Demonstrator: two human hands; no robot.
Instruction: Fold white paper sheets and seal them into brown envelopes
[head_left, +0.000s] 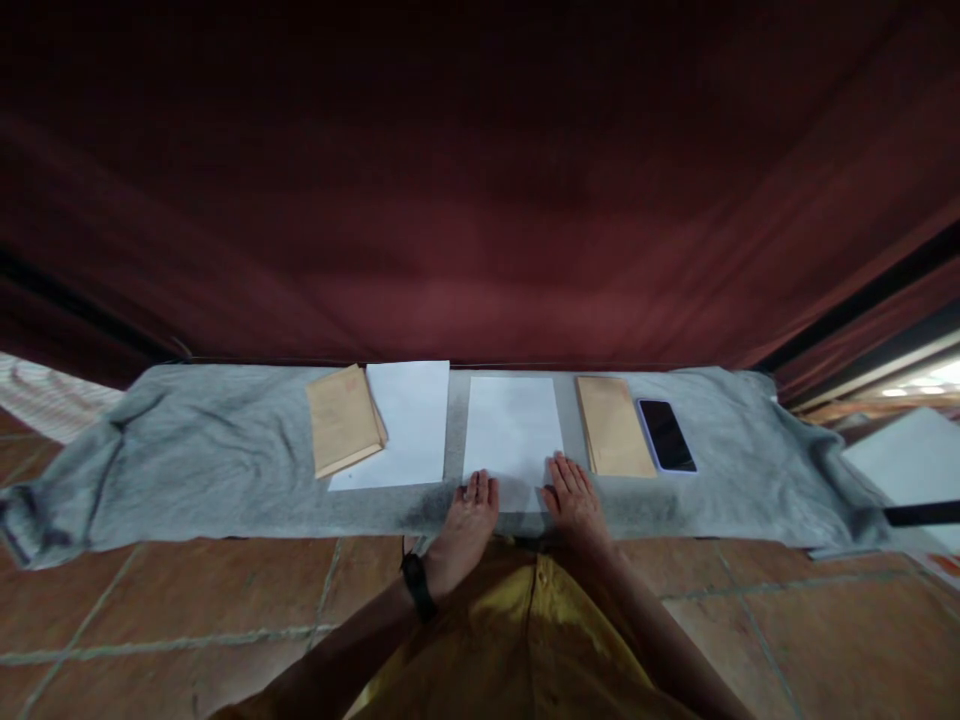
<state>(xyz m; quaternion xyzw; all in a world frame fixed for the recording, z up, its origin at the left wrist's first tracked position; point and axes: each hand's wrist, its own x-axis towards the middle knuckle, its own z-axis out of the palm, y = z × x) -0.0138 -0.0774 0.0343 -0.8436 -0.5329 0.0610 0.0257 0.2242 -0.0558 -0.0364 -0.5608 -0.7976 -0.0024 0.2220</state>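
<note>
A white sheet of paper [511,425] lies flat in front of me on a grey cloth. My left hand [474,508] rests on its near left corner, fingers stretched out. On the near right corner lies my right hand [574,495], its fingers also extended and flat. Neither hand grips anything. Just right of the sheet is a stack of brown envelopes [616,425]. To the left, more brown envelopes [343,420] partly cover another white sheet [412,425], which may be several sheets stacked.
A phone [667,436] with a dark screen lies right of the envelopes. The grey cloth [202,450] covers a long narrow surface, wrinkled at both ends. A dark red curtain-like fabric [480,250] rises behind it. Tiled floor [247,590] shows below. A white panel [911,455] stands far right.
</note>
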